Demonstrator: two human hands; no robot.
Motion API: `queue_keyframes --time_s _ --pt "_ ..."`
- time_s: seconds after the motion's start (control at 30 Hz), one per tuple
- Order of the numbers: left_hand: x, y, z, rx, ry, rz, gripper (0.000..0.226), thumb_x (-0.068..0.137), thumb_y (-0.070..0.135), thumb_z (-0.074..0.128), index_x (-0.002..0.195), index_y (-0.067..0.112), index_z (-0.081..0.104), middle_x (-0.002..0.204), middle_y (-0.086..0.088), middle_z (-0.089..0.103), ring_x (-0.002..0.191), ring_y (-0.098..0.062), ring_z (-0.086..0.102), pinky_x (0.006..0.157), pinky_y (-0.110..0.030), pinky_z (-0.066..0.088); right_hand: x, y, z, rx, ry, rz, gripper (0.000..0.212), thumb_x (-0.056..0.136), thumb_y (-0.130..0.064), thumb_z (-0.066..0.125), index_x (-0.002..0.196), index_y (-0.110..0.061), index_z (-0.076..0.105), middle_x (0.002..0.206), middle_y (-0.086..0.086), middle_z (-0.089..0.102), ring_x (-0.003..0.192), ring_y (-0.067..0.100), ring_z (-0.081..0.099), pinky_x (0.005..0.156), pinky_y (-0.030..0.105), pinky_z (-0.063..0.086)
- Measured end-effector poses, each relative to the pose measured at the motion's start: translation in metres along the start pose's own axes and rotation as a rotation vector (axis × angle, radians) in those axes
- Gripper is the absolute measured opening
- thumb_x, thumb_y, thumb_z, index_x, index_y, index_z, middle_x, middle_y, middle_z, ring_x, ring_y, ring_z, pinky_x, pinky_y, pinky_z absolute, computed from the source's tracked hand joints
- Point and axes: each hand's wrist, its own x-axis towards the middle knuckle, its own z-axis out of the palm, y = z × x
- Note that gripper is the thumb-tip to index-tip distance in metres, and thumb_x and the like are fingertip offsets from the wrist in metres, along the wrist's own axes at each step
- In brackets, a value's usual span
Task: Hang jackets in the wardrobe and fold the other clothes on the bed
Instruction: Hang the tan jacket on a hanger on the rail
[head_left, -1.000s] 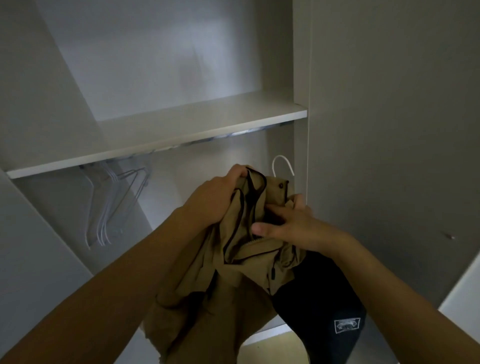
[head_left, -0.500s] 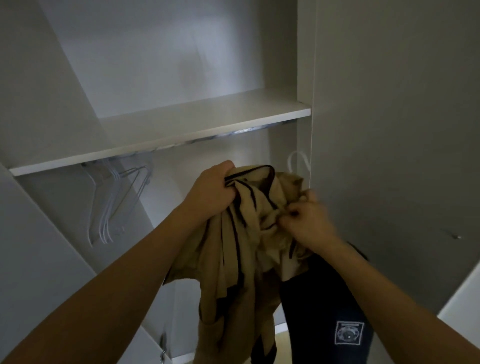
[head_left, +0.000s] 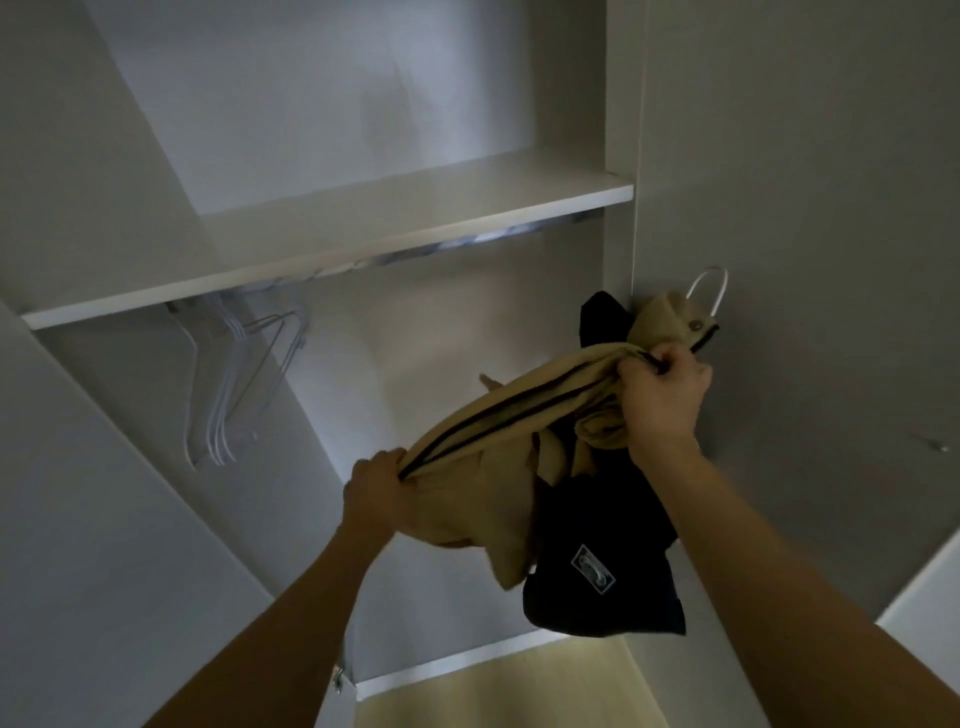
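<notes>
The tan jacket (head_left: 467, 499) is soft matt cloth, creased, with a dark trim strip and a dull metal snap. At its four o'clock, the dark garment (head_left: 608, 525) is matt fabric bearing a stitched patch. The empty hangers (head_left: 228, 384), at nine o'clock, look like thin white-coated wire. The shelf (head_left: 363, 228) is smooth, satin white board; the rail (head_left: 467, 244) beneath is shiny metal.

Dim grey walls (head_left: 805, 156), pale wood floor (head_left: 493, 691).

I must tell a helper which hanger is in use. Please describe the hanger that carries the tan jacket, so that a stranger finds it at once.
Start at the white shelf in the wardrobe, then go to its right end. There the right hand grips the tan jacket, and a white hook rises above it. The bare hangers hang together far left under the shelf.
</notes>
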Motion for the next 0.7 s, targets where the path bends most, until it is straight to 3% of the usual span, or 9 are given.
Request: queue_keyframes --time_s 0.1,0.2,0.27,0.37,0.47,0.53,0.6,0.67,0.7 --pt "0.018 0.009 -0.024 -0.104 0.187 0.115 0.018 0.075 -0.002 0.045 0.063 0.011 0.046 0.053 0.0 0.044 0.048 -0.013 0.041 0.048 -0.029 0.032 0.003 0.009 -0.011 -0.51 -0.197 -0.291 0.05 0.088 -0.005 0.047 0.129 -0.034 0.057 0.129 0.012 0.03 0.101 0.033 0.044 0.096 0.04 0.043" --pt "0.033 0.041 -0.062 0.02 0.292 0.383 0.02 0.076 0.015 0.034 0.069 0.006 0.05 0.057 -0.002 0.048 0.053 -0.014 0.044 0.05 -0.03 0.031 -0.002 0.019 -0.017 -0.892 -0.36 -0.391 0.033 0.092 -0.014 0.047 0.103 -0.03 0.073 0.145 0.015 0.022 0.124 0.041 0.03 0.1 0.051 0.04" --pt "0.04 0.06 -0.078 0.189 0.346 0.612 0.026 0.074 0.024 0.031 0.069 0.01 0.051 0.058 -0.004 0.05 0.054 -0.021 0.046 0.052 -0.029 0.03 -0.007 0.024 -0.017 -1.049 -0.482 -0.35 0.025 0.094 -0.026 0.047 0.099 -0.023 0.072 0.148 0.011 0.017 0.129 0.039 0.025 0.101 0.051 0.039" --pt "0.045 0.082 -0.086 0.456 0.355 0.876 0.024 0.077 0.024 0.035 0.073 0.013 0.056 0.06 -0.004 0.052 0.053 -0.022 0.049 0.053 -0.028 0.028 -0.014 0.03 -0.015 -1.059 -0.677 -0.224 0.033 0.092 -0.047 0.047 0.104 -0.023 0.066 0.149 0.006 0.009 0.131 0.035 0.021 0.105 0.046 0.033" --pt "0.043 0.092 -0.08 0.59 0.275 1.04 0.021 0.076 0.023 0.041 0.073 0.014 0.06 0.06 -0.003 0.055 0.05 -0.021 0.051 0.05 -0.025 0.028 -0.022 0.033 -0.015 -0.893 -0.826 -0.006 0.043 0.078 -0.065 0.057 0.097 -0.026 0.058 0.132 -0.002 0.017 0.13 0.028 0.019 0.102 0.041 0.029" --pt "0.043 0.092 -0.073 0.61 0.215 1.082 0.008 0.068 0.02 0.055 0.07 0.013 0.06 0.057 -0.002 0.054 0.047 -0.02 0.05 0.05 -0.024 0.028 -0.027 0.033 -0.019 -0.763 -0.9 0.092 0.065 0.063 -0.077 0.063 0.111 -0.034 0.055 0.134 -0.006 0.014 0.133 0.027 0.017 0.109 0.04 0.027" --pt "0.042 0.091 -0.068 0.589 0.154 1.067 0.009 0.06 0.014 0.065 0.064 0.012 0.057 0.052 -0.001 0.052 0.042 -0.018 0.048 0.049 -0.022 0.027 -0.032 0.033 -0.023 -0.624 -0.973 0.14 0.099 0.054 -0.082 0.067 0.14 -0.045 0.035 0.143 -0.008 0.007 0.14 0.029 0.011 0.116 0.044 0.024" --pt "0.039 0.093 -0.061 0.488 0.094 1.026 0.013 0.059 0.01 0.064 0.06 0.012 0.051 0.048 0.001 0.049 0.039 -0.015 0.046 0.043 -0.023 0.03 -0.039 0.033 -0.023 -0.606 -1.032 0.092 0.116 0.049 -0.085 0.068 0.146 -0.055 0.013 0.147 -0.01 0.0 0.143 0.028 0.003 0.118 0.049 0.018" --pt "0.035 0.098 -0.058 0.422 0.081 1.002 0.01 0.06 0.01 0.06 0.061 0.013 0.051 0.049 0.001 0.05 0.04 -0.014 0.047 0.041 -0.025 0.035 -0.044 0.032 -0.019 -0.641 -1.035 0.028 0.116 0.048 -0.085 0.067 0.145 -0.057 0.012 0.147 -0.012 -0.002 0.142 0.027 0.002 0.119 0.05 0.017"
